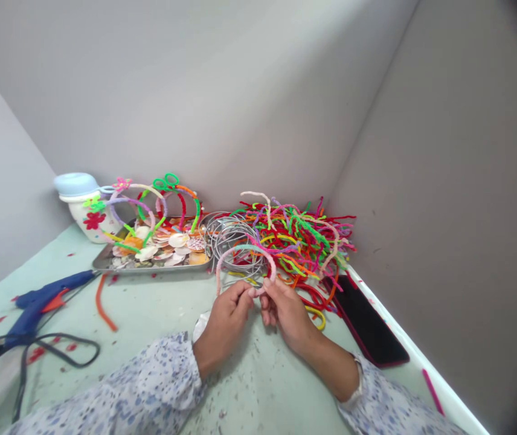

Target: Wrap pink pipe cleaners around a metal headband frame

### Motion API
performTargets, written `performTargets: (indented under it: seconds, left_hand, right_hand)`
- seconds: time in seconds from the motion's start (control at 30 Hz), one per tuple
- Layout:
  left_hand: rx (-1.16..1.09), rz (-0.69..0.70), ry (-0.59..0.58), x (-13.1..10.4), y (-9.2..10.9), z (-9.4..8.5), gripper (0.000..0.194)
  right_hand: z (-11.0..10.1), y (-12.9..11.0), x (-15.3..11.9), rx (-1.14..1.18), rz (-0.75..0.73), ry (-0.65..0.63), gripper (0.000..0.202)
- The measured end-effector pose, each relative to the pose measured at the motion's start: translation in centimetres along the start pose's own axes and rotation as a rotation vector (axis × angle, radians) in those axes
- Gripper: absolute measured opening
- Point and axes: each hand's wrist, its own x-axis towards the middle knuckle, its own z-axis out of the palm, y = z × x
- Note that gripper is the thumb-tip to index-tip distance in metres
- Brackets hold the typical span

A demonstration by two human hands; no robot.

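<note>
Both hands meet near the middle of the table around a headband (245, 248) wrapped in pink and pale green pipe cleaner. Its arch stands up above my fingers. My left hand (227, 314) pinches it from the left, thumb and forefinger closed. From the right, my right hand (288, 311) grips its lower right part between thumb and fingers. The fingertips are close together, and the piece between them is partly covered. Just behind the headband lie a bundle of bare metal hoops (226, 238) and a heap of coloured pipe cleaners (304, 235).
A metal tray (159, 269) holds shells, with several decorated headbands (186, 193) standing on it. Further left are a white bottle (84, 211) with a blue lid and a blue glue gun (45, 302) with its cable. A phone (367, 320) lies along the right edge, against the wall.
</note>
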Motion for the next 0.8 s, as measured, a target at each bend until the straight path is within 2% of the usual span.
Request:
performTargets:
  seconds: [0.17,0.27,0.5,0.8]
  left_hand:
    - [0.108,0.086,-0.016,-0.24,0.18,-0.11,0.026]
    - [0.152,0.089,-0.043,-0.44,0.12,-0.26,0.022]
    - [0.002,0.036,-0.065,-0.44,-0.40,0.00,0.017]
    - [0.073,0.031,0.021,-0.43,-0.18,-0.13,0.015]
  right_hand:
    - [-0.12,0.10,0.03,0.035,-0.001,0.004,0.037]
    - [-0.17,0.15,0.06,0.059,-0.002,0.001,0.035]
    - [-0.21,0.26,0.09,0.060,-0.003,0.001,0.034]
    - [-0.16,0.20,0.02,0.059,-0.010,-0.010,0.035]
